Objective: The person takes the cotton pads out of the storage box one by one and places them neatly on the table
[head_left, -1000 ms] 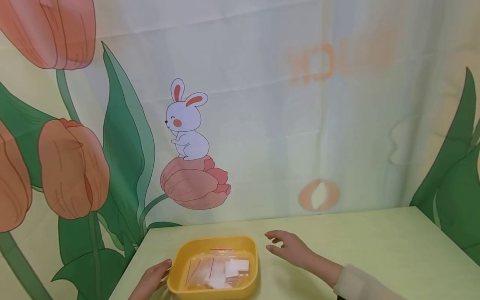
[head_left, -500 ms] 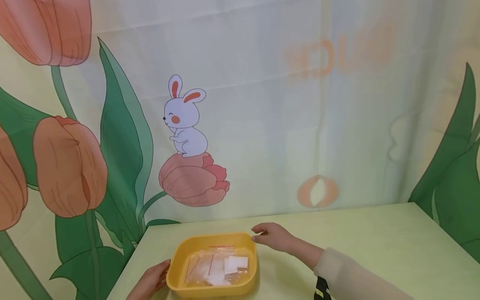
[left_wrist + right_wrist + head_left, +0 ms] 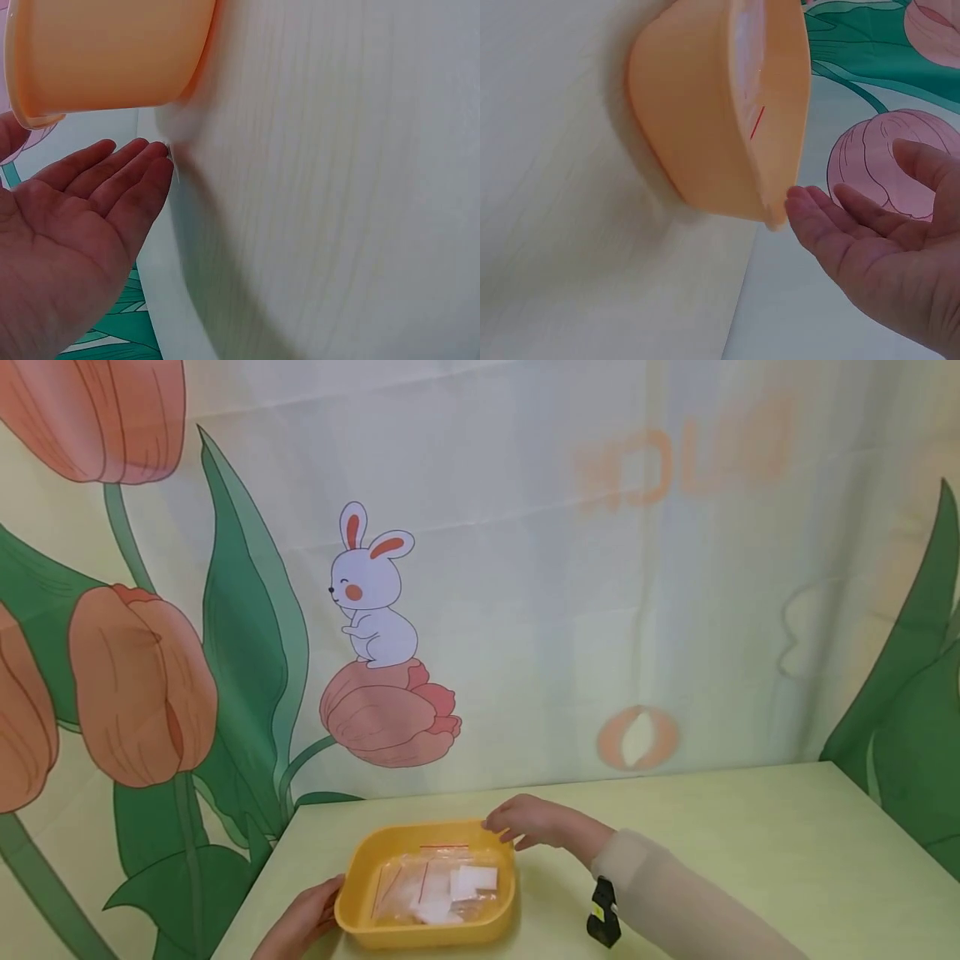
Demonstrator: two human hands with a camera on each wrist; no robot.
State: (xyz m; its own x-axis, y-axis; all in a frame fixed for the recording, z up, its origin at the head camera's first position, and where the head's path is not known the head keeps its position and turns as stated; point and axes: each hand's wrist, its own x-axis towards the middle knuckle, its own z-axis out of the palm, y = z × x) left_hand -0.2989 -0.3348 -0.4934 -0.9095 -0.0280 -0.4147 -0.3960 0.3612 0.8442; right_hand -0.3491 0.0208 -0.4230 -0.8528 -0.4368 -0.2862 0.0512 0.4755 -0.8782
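On the table sits a yellow plastic tub (image 3: 427,935) with rounded corners. Inside lie several clear zip bags (image 3: 405,885) with red seal lines, and white squares (image 3: 474,883) show among them. My left hand (image 3: 303,917) is beside the tub's left wall; in the left wrist view the fingers (image 3: 124,180) extend nearly straight below the tub, with the thumb close to the rim. At the far right corner is my right hand (image 3: 536,822), its fingertips right at the rim. The right wrist view shows those fingers (image 3: 832,232) loosely bent, not wrapped round the wall.
The pale green table (image 3: 712,860) extends to the right of the tub. Behind it hangs a curtain (image 3: 525,610) printed with tulips and a rabbit. A black strap (image 3: 603,914) hangs below the right sleeve (image 3: 660,877).
My right hand has moved left, from beside the tub to its far right corner rim. The left hand and the tub have stayed nearly in place.
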